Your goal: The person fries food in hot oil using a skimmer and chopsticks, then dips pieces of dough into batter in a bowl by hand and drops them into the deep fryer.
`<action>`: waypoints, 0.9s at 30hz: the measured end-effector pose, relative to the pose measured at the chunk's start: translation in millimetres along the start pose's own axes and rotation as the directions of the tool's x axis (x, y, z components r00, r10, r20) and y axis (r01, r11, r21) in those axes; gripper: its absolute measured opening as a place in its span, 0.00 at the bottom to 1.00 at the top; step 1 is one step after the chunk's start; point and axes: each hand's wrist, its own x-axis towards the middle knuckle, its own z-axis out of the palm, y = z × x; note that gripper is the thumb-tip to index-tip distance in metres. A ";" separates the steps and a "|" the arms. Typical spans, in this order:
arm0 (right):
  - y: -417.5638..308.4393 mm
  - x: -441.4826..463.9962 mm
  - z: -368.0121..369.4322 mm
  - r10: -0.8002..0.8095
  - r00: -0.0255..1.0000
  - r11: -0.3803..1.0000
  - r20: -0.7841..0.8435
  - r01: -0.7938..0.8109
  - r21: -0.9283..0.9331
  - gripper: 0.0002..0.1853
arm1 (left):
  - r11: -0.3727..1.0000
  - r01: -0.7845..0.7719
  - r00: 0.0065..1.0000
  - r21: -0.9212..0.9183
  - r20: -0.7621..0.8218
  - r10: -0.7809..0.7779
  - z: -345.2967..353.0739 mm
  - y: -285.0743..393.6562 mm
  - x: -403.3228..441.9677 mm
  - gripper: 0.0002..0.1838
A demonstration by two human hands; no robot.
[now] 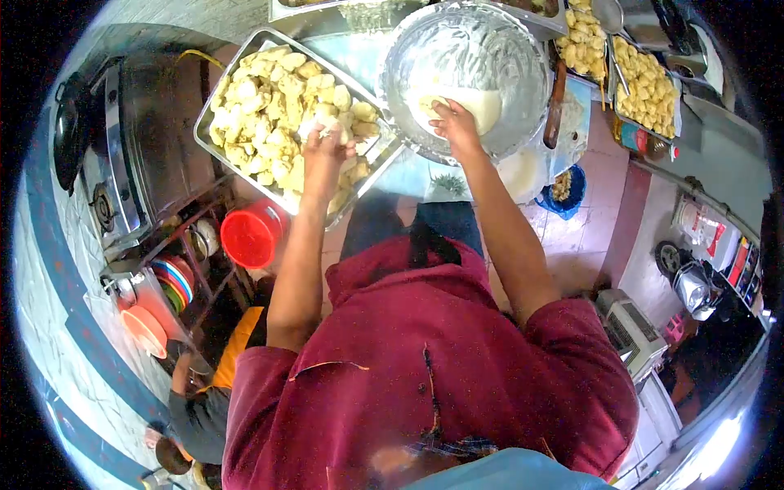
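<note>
My left hand [328, 155] is over the right side of a metal tray [214, 151] heaped with pale yellow food pieces [265, 106]. Its fingers are curled around a pale piece [327, 126] at the fingertips. Inside a large round metal bowl [531, 90], my right hand [457, 129] has its fingers pinched on a batter-coated piece [428, 106], just above a pool of creamy white batter [478, 106]. White batter is also smeared over the bowl's inner wall. The exact kind of food is hard to tell.
A brown-handled utensil [556, 106] lies beside the bowl. More filled trays [645, 86] stand at right, above a blue bucket [563, 196]. At left are a red bucket [251, 235], a stove [110, 192], a rack of plates [173, 282] and another person [204, 416].
</note>
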 end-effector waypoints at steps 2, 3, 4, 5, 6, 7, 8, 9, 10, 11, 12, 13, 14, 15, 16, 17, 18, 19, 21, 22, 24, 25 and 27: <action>-5.1 -13.5 6.2 -0.016 0.995 0.995 0.101 0.007 0.096 0.19 | 0.998 0.020 0.991 -0.056 0.132 -0.012 2.8 -4.0 0.2 0.19; -5.8 -21.8 9.4 -0.027 0.989 0.989 0.149 0.006 0.144 0.19 | 0.989 0.051 0.988 -0.141 0.154 -0.029 6.1 -9.8 -0.6 0.18; -4.4 -27.2 12.1 -0.023 0.975 0.982 0.219 -0.019 0.188 0.19 | 0.979 0.084 0.988 -0.183 0.141 -0.059 24.0 -1.6 -11.3 0.15; -3.5 -31.7 15.4 -0.024 0.957 0.972 0.288 -0.045 0.230 0.18 | 0.967 0.156 0.975 -0.203 0.190 -0.118 26.2 -7.5 -5.7 0.13; -1.4 -37.4 18.9 -0.029 0.935 0.960 0.354 -0.073 0.270 0.18 | 0.949 0.229 0.955 -0.219 0.240 -0.175 29.5 -12.1 -0.2 0.12; -10.0 -53.6 27.1 -0.030 0.952 0.972 0.305 -0.043 0.230 0.16 | 0.942 0.284 0.949 -0.180 0.194 -0.249 43.5 -7.4 -2.6 0.15; -9.8 -54.9 27.3 -0.029 0.951 0.988 0.309 -0.019 0.152 0.16 | 0.944 0.289 0.949 -0.162 0.178 -0.260 46.6 -17.6 -0.1 0.18; -11.1 -56.2 25.1 -0.029 0.950 0.997 0.310 0.006 0.073 0.15 | 0.936 0.335 0.932 -0.104 0.184 -0.313 47.4 -23.1 5.0 0.19; -12.4 -56.2 20.3 -0.030 0.951 0.999 0.309 0.033 -0.005 0.15 | 0.925 0.378 0.912 -0.044 0.190 -0.364 52.1 -21.4 8.0 0.19; -13.8 -56.2 14.5 -0.118 0.944 0.990 0.307 0.136 -0.036 0.15 | 0.914 0.404 0.882 0.048 0.245 -0.403 55.0 -19.3 9.4 0.20; -14.7 -56.6 8.8 -0.202 0.929 0.970 0.309 0.234 -0.069 0.15 | 0.896 0.421 0.847 0.139 0.292 -0.444 56.2 -17.2 9.2 0.20; -12.8 -56.1 2.6 -0.281 0.906 0.940 0.317 0.327 -0.101 0.15 | 0.873 0.430 0.809 0.230 0.331 -0.486 58.8 -15.1 6.5 0.21; -11.2 -54.8 -2.4 -0.358 0.874 0.899 0.329 0.418 -0.131 0.16 | 0.862 0.448 0.795 0.236 0.335 -0.505 62.1 -16.3 4.9 0.21; -10.0 -52.4 -6.6 -0.368 0.864 0.880 0.345 0.443 -0.172 0.15 | 0.852 0.464 0.782 0.243 0.339 -0.523 66.8 -17.2 3.5 0.21; -9.5 -49.4 -11.3 -0.376 0.853 0.858 0.362 0.469 -0.212 0.15 | 0.841 0.479 0.768 0.251 0.344 -0.540 70.6 -18.8 3.9 0.22; -8.6 -48.2 -18.0 -0.382 0.843 0.834 0.379 0.492 -0.252 0.15 | 0.843 0.485 0.771 0.234 0.342 -0.538 71.6 -25.9 6.6 0.22; -8.9 -48.0 -28.0 -0.361 0.875 0.841 0.324 0.455 -0.292 0.16 | 0.845 0.497 0.763 0.198 0.363 -0.535 73.9 -30.2 8.5 0.22; -16.3 -50.8 -36.3 -0.338 0.902 0.848 0.269 0.416 -0.329 0.17 | 0.845 0.510 0.757 0.161 0.382 -0.530 77.0 -32.9 9.6 0.22; -34.6 -58.0 -51.8 -0.324 0.940 0.630 0.104 0.296 -0.718 0.21 | 0.859 0.503 0.755 0.091 0.437 -0.488 83.0 -33.3 10.6 0.24; -24.1 -54.3 -62.9 -0.321 0.945 0.369 0.062 0.185 -0.911 0.22 | 0.867 0.490 0.768 0.091 0.424 -0.479 86.0 -32.8 14.9 0.24; 13.1 -32.7 -84.5 -0.338 0.941 -0.258 -0.011 -0.104 -0.961 0.24 | 0.884 0.463 0.799 0.068 0.400 -0.449 88.5 -39.2 25.7 0.25; 16.5 -27.8 -87.5 -0.307 0.951 -0.207 -0.030 -0.098 -0.973 0.22 | 0.881 0.468 0.809 0.065 0.369 -0.457 90.6 -41.2 29.5 0.25; 23.6 -17.6 -90.9 -0.240 0.969 -0.102 -0.055 -0.081 -0.991 0.20 | 0.891 0.451 0.819 0.049 0.374 -0.435 92.6 -45.0 34.7 0.24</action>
